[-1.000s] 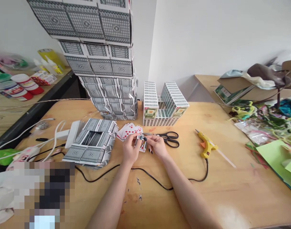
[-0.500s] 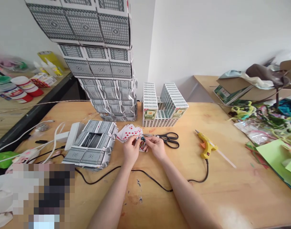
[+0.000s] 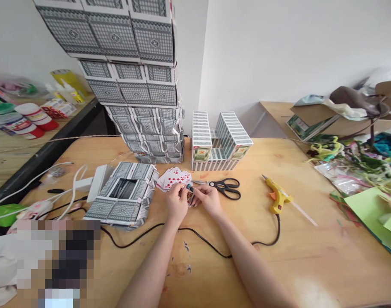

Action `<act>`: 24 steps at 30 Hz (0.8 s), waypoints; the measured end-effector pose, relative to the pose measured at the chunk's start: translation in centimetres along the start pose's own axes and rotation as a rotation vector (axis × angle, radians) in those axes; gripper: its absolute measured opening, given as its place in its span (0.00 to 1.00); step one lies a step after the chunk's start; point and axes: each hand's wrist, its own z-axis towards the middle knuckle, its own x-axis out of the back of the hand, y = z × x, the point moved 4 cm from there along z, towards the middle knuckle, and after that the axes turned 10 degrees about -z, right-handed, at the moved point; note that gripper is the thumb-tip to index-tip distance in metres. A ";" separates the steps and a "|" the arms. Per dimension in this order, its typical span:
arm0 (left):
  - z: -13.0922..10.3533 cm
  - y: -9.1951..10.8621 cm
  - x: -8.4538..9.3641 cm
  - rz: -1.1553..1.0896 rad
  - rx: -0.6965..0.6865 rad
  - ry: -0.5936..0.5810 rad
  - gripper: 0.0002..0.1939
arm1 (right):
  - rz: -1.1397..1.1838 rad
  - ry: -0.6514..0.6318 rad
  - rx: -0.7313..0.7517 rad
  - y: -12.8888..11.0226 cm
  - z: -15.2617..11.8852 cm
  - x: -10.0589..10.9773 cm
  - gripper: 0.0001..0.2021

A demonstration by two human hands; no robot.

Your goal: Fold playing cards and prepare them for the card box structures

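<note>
Between my two hands is a playing card (image 3: 189, 198), bent or turned on edge, with part of its picture face showing. My left hand (image 3: 178, 200) pinches its left side and my right hand (image 3: 208, 199) grips the right side. A small dark, teal-tinted patch shows at the top of the card; what it is I cannot make out. Just behind my left hand lies a fan of red-suited cards (image 3: 173, 176), face up. Black-handled scissors (image 3: 229, 188) rest beside my right hand, blades toward it.
A tall tower of folded cards (image 3: 144, 85) stands at the back left, a flat card panel (image 3: 121, 205) before it. Stacked card boxes (image 3: 223, 141) stand behind my hands. A yellow glue gun (image 3: 277, 196) lies right, its black cord (image 3: 202, 237) passing under my forearms.
The card between my hands has turned narrower to view, and my fingers have drawn slightly closer together. Everything else on the table stays put.
</note>
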 end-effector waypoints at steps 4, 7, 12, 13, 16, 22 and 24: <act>0.0 0.0 -0.3 0.021 -0.013 -0.001 0.06 | 0.015 -0.012 -0.025 0.2 0.1 0.0 0.17; 0.0 0.1 -0.3 0.039 -0.027 0.001 0.06 | 0.031 -0.008 -0.023 0.3 0.1 -0.1 0.17; 0.2 0.2 -0.1 0.058 -0.040 0.000 0.05 | 0.028 0.009 -0.022 0.3 0.0 -0.4 0.15; 0.2 0.1 0.0 0.059 -0.040 0.001 0.05 | 0.031 0.005 -0.022 0.2 0.0 -0.4 0.15; 0.3 0.0 0.1 0.060 -0.034 0.003 0.05 | 0.049 -0.021 -0.024 0.1 0.0 -0.5 0.13; 0.3 -0.3 0.4 0.059 -0.018 0.015 0.07 | 0.075 -0.069 -0.038 0.5 -0.1 -0.6 0.16; 0.2 -0.4 0.6 0.052 -0.011 0.019 0.07 | 0.081 -0.077 -0.040 0.7 -0.1 -0.6 0.17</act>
